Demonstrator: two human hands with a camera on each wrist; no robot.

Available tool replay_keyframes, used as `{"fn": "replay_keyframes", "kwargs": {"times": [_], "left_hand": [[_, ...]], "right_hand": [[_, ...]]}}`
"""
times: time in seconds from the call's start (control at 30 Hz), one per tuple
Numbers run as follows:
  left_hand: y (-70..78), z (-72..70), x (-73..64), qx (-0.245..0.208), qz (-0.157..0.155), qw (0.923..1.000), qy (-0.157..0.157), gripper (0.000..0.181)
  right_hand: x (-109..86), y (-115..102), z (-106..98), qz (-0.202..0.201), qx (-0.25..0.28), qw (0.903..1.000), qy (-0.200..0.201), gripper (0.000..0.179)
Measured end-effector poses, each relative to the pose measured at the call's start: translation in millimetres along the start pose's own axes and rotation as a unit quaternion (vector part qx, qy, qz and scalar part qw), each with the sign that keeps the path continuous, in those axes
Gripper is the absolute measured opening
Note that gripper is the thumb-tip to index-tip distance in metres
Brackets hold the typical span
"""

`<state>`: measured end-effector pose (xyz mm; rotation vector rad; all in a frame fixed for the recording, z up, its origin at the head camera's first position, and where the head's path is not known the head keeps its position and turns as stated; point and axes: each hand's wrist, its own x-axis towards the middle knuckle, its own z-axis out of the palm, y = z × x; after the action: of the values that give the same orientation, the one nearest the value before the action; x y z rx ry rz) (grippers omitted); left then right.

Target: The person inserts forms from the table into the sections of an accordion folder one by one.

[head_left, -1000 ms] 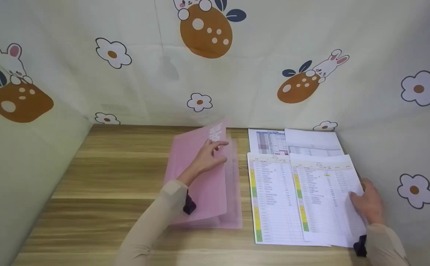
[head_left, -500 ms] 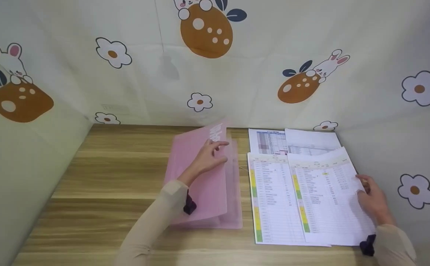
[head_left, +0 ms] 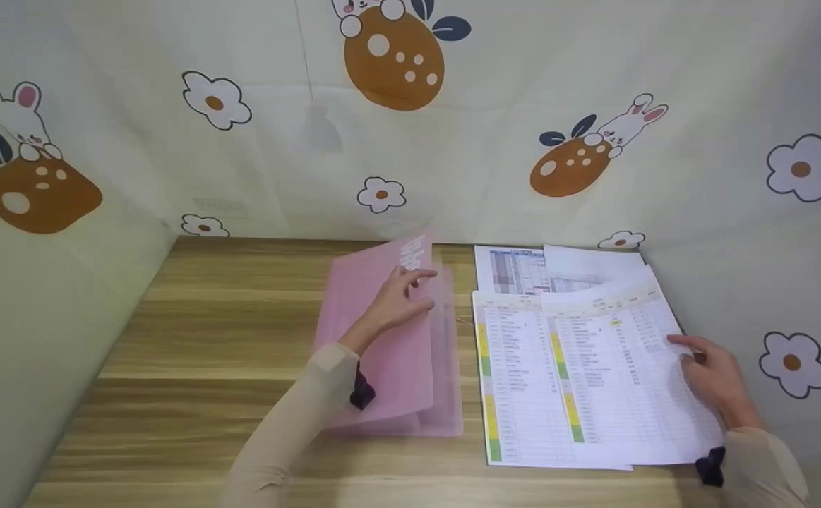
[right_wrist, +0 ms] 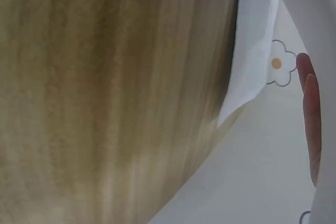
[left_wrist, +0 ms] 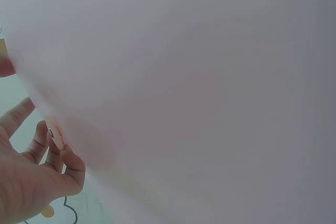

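In the head view a pink folder (head_left: 375, 353) lies mid-table with its cover partly raised. My left hand (head_left: 392, 303) holds the cover at its right edge; in the left wrist view the pale cover (left_wrist: 199, 87) fills most of the picture, with curled fingers (left_wrist: 68, 174) along its edge. At the right, my right hand (head_left: 717, 377) pinches the right edge of a printed sheet (head_left: 622, 395), which bends up on that side. This sheet overlaps another printed table sheet (head_left: 523, 416). The right wrist view shows fingers (right_wrist: 312, 124) behind the white paper.
Two further printed papers, one with a dark table (head_left: 516, 271) and a mostly white one (head_left: 594, 261), lie behind the sheets. The wooden table (head_left: 191, 339) meets a patterned cloth wall (head_left: 262, 176) at the back and sides.
My right hand has shifted its hold on the sheet's edge and moved right. The sheet's right side has lifted and its top has slid up and left. The left hand stays put.
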<state>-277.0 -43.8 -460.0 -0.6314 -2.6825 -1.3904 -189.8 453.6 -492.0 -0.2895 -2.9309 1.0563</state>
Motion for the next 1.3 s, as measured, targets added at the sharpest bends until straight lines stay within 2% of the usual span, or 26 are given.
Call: {"fn": "replay_keyframes", "kwargs": {"times": [0.27,0.6,0.77,0.9,1.07,1.23,1.3], "left_hand": [[-0.9,0.7,0.4,-0.002,0.002,1.0,-0.001,0.047],[-0.3,1.1,0.4,-0.006,-0.005,1.0,-0.003,0.047],[0.2,1.1,-0.2,-0.006,-0.005,1.0,-0.001,0.048],[-0.5,1.7,-0.4,-0.007,-0.008,0.9999,-0.001,0.049],[-1.2,2.3,-0.2,-0.003,-0.005,1.0,0.001,0.048],[-2.3,2.8,0.4,0.0,-0.003,1.0,0.002,0.047],[-2.1,2.7,0.1,0.0,-0.003,1.0,0.002,0.047]], "right_hand": [[-0.6,-21.0,-6.2,-0.052,0.003,0.9983,0.025,0.042],[-4.8,-43.7,-11.1,-0.09,0.0,0.9955,0.03,0.041],[-5.7,-52.3,-12.4,-0.115,0.035,0.992,0.038,0.04],[2.4,-42.1,-9.3,-0.137,0.082,0.986,0.048,0.041],[15.7,-24.8,-4.2,-0.126,0.116,0.9839,0.049,0.04],[11.9,-38.0,-4.2,-0.092,0.145,0.9842,0.042,0.039],[6.1,-49.3,-5.4,-0.09,0.151,0.9839,0.035,0.039]]}}
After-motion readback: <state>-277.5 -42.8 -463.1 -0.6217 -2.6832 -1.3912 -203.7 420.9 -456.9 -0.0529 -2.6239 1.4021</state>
